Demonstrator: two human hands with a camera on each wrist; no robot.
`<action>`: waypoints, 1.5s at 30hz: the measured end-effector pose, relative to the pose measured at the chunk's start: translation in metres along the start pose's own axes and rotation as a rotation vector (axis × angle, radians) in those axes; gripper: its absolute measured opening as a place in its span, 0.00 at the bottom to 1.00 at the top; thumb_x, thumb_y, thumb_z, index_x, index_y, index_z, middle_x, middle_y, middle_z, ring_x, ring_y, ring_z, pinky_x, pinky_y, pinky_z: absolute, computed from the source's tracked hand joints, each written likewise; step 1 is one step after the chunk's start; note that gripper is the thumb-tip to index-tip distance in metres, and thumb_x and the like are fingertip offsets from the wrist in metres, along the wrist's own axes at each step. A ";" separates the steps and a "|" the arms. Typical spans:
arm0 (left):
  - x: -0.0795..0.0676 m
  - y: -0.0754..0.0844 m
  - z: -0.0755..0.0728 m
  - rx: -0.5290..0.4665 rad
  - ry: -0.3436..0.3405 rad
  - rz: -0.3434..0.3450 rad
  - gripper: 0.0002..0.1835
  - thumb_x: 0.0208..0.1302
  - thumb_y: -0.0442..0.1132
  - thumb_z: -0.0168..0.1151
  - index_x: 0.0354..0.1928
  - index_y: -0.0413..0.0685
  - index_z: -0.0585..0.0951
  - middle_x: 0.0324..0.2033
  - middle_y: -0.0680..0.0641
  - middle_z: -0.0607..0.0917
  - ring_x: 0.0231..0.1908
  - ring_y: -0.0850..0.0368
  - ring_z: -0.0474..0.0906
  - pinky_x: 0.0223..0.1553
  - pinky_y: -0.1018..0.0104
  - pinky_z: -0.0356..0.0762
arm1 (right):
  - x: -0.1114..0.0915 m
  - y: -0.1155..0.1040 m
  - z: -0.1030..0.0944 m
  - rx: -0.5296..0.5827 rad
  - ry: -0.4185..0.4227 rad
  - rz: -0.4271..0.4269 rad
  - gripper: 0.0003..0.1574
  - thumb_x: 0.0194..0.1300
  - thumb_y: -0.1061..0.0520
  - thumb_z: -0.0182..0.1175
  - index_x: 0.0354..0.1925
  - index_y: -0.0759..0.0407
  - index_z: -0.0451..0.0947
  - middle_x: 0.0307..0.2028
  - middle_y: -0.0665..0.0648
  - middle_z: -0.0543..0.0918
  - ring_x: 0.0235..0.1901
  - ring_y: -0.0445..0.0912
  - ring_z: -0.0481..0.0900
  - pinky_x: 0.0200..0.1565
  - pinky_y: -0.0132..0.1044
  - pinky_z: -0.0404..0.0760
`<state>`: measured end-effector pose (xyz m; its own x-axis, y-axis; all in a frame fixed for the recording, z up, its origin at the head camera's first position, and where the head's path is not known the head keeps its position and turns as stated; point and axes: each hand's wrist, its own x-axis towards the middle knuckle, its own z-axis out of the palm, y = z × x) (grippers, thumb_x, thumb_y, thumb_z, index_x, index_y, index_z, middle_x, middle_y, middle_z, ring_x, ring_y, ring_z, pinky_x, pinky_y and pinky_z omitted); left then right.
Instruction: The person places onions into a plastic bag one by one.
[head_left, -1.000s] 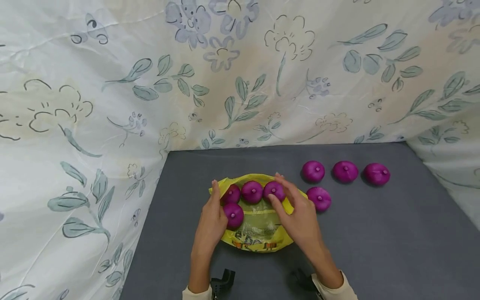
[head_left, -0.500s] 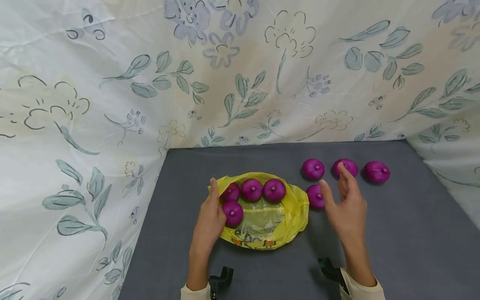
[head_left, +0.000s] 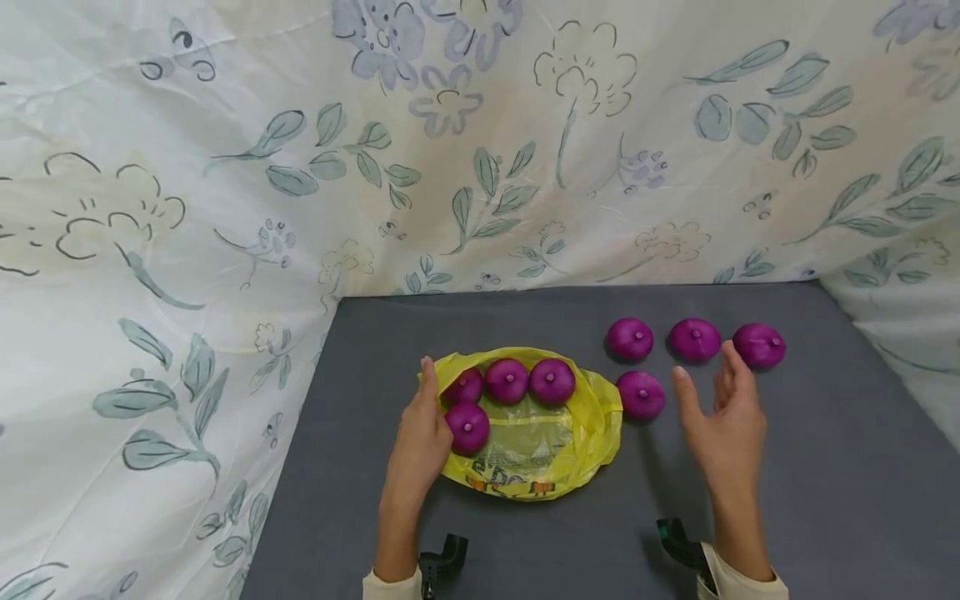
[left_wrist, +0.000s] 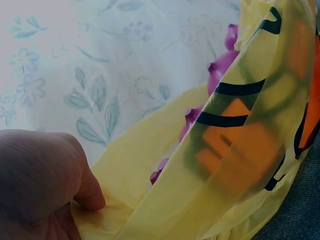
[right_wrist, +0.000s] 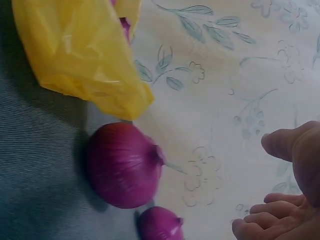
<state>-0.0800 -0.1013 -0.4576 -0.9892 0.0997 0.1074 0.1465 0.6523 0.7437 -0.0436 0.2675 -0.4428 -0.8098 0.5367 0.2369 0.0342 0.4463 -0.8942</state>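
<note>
Pinched by the left hand (head_left: 420, 442) at its nine o'clock rim, the right hand (head_left: 729, 429) held empty at three, a yellow plastic bag (head_left: 600, 421) of four red onions (head_left: 507, 381) could be tipped by a tug, with four loose onions (head_left: 641, 396) at two.

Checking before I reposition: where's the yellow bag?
In the head view, the yellow bag lies on the table, left hand holding its left rim, loose onions to its right.
</note>
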 end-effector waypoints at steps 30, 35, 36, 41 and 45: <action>0.004 -0.003 0.004 -0.008 0.007 0.006 0.45 0.76 0.24 0.50 0.86 0.52 0.43 0.83 0.43 0.55 0.14 0.60 0.53 0.19 0.65 0.59 | -0.007 0.039 0.033 -0.141 -0.258 0.027 0.61 0.69 0.43 0.73 0.85 0.58 0.52 0.81 0.64 0.59 0.77 0.64 0.61 0.70 0.61 0.65; 0.004 -0.003 0.004 -0.008 -0.003 -0.006 0.45 0.75 0.24 0.50 0.86 0.52 0.43 0.83 0.44 0.53 0.14 0.59 0.54 0.20 0.65 0.59 | -0.007 0.044 0.037 -0.179 -0.286 0.003 0.62 0.67 0.42 0.74 0.84 0.61 0.52 0.80 0.67 0.60 0.76 0.66 0.63 0.70 0.64 0.66; 0.004 -0.003 0.005 -0.008 -0.003 -0.004 0.45 0.75 0.24 0.50 0.86 0.52 0.43 0.83 0.44 0.53 0.14 0.59 0.55 0.20 0.65 0.60 | -0.006 0.045 0.038 -0.187 -0.287 0.000 0.62 0.67 0.42 0.74 0.84 0.61 0.52 0.79 0.68 0.61 0.76 0.66 0.63 0.69 0.64 0.66; 0.004 -0.005 0.006 -0.007 -0.002 0.002 0.45 0.75 0.24 0.50 0.86 0.53 0.43 0.83 0.44 0.54 0.15 0.59 0.55 0.20 0.65 0.60 | -0.006 0.047 0.040 -0.198 -0.281 -0.002 0.63 0.66 0.42 0.75 0.84 0.61 0.52 0.80 0.66 0.61 0.75 0.66 0.65 0.68 0.66 0.67; 0.005 -0.004 0.006 -0.008 -0.003 0.002 0.45 0.76 0.24 0.50 0.86 0.54 0.42 0.83 0.44 0.54 0.16 0.59 0.55 0.21 0.65 0.60 | -0.004 0.049 0.043 -0.211 -0.266 -0.005 0.63 0.64 0.43 0.76 0.84 0.60 0.54 0.80 0.65 0.62 0.75 0.64 0.65 0.69 0.65 0.67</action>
<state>-0.0859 -0.0991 -0.4642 -0.9888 0.1036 0.1071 0.1487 0.6461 0.7486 -0.0634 0.2569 -0.5041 -0.9337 0.3409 0.1094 0.1274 0.6019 -0.7884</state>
